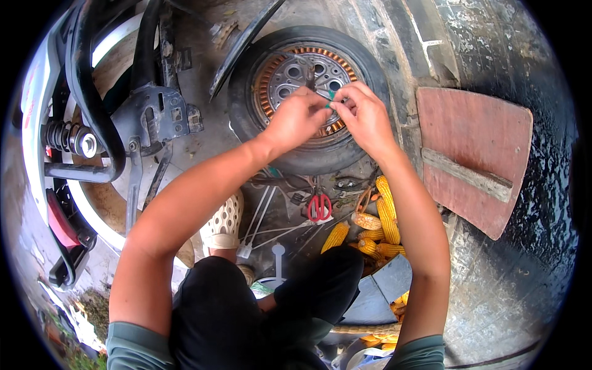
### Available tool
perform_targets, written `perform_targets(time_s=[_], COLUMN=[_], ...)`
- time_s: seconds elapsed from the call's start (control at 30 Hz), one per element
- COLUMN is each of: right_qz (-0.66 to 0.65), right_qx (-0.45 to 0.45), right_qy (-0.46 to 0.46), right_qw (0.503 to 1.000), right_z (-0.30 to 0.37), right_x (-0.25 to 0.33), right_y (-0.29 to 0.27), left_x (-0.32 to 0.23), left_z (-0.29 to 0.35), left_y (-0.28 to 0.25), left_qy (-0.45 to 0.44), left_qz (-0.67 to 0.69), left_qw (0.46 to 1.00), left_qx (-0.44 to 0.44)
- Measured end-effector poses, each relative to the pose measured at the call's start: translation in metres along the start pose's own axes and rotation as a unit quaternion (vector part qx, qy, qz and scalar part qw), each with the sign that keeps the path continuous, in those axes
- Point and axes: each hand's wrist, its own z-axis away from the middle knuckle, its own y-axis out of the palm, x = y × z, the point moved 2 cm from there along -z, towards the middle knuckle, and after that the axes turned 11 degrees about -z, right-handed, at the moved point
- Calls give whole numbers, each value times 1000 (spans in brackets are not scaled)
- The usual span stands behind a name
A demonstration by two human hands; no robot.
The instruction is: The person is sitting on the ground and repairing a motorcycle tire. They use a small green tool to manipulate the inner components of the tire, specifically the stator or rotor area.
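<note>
Pinched thumb to finger, the grip of the left hand and that of the right hand nearly meet, with almost no gap between the fingertips of each. Between them is a small green piece, like a scrap of tape or sleeving, held above the hub; exactly which bit each hand has is too small to tell. Fingers that close to each other could block the view of the join, and a slight tug from one side might pull the piece loose or twist it.

Just below lies the wheel, flat on the ground, with a ring of copper windings inside the tyre. If the piece slipped, it could drop among those coils or into one of the round holes; a knuckle or nail dragged along the ring might scrape the wire's coating.

Nearer the knees, red-handled scissors lie beside loose tools. Corn cobs are heaped by the right forearm, and a stray kernel or some grit brushed from there could reach the coils. Farther off stand a scooter frame to the left and a reddish board to the right.
</note>
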Motion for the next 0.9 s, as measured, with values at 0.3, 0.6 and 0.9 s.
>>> perform_targets(time_s=[0.3,0.6,0.9], right_qz=[-203,-265,-292], right_qx=[-22,5,15], right_qy=[162,211,218], right_qw=[965,941,931], right_z=[3,-2,1], right_x=[-19,-26,-22], right_y=[14,12,11], left_x=[-1,8,2], left_z=[-6,-6,-1], left_y=[-17,-10,-10], left_qy=[-119,-65,-43], left_qz=[62,76,58], left_qw=[986,993,997], left_qx=[99,63,33])
